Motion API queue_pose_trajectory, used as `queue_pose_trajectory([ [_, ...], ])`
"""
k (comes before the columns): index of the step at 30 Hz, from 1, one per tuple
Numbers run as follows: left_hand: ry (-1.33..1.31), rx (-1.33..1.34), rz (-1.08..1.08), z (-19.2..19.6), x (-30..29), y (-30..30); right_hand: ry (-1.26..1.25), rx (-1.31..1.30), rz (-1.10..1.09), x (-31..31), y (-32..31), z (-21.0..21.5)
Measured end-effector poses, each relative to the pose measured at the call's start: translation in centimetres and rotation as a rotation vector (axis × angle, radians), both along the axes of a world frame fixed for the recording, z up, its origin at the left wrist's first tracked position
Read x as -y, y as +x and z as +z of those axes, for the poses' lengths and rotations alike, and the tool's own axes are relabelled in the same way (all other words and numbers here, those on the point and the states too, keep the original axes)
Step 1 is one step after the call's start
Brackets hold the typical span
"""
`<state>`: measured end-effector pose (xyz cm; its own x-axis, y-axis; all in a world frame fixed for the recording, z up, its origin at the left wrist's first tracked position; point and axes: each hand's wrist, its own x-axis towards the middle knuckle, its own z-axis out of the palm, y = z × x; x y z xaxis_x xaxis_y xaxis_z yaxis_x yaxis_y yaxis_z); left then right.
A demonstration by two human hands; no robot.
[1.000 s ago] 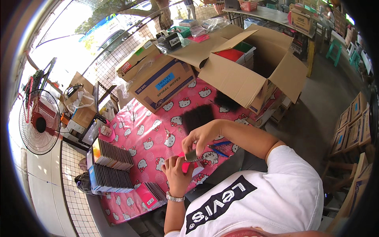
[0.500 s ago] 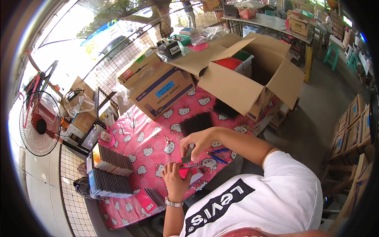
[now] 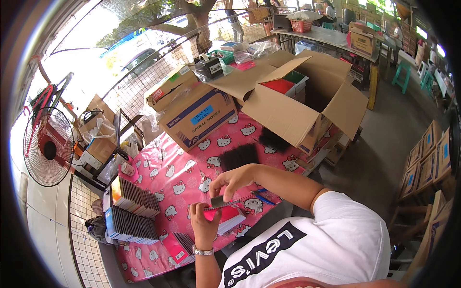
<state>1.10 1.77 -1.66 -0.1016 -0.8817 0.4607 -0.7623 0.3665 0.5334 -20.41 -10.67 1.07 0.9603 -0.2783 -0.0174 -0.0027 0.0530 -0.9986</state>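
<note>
A pink-covered notebook [image 3: 232,218] lies on the table before me, a dark spiral binding coil [image 3: 238,200] running along its far edge. My left hand [image 3: 205,222] grips the notebook at the left end of that edge, fingers curled over it. Pinched in my right hand [image 3: 234,181] is a small dark grey rectangular block [image 3: 218,201], held against the coil; its exact kind does not show. To the right lie blue-handled pliers [image 3: 263,197]. Beyond my hands sit two bunches of black coils, a nearer bunch [image 3: 240,156] and a farther bunch [image 3: 274,139].
Stacked notebooks [image 3: 130,224] stand at the left of the pink patterned table cover [image 3: 178,187], with a smaller pink pile [image 3: 178,247] nearer. A closed carton [image 3: 199,120] and an open carton [image 3: 288,110] stand at the back. A fan [image 3: 49,150] is far left.
Both hands have shifted slightly left with the block. More of the pink notebook and the coil now shows to the right of my fingers.
</note>
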Motion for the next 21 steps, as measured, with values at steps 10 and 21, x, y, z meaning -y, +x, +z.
queue_pose_trajectory([
  [10, 0.037, -0.11, -0.012, -1.1, 0.4, 0.8, -0.177, -0.161, -0.604, 1.7, -4.3, -6.2],
  [21, -0.026, -0.681, 0.156, -4.5, -1.7, -0.3, -1.168, -0.66, -1.164, -7.8, -8.0, -23.2],
])
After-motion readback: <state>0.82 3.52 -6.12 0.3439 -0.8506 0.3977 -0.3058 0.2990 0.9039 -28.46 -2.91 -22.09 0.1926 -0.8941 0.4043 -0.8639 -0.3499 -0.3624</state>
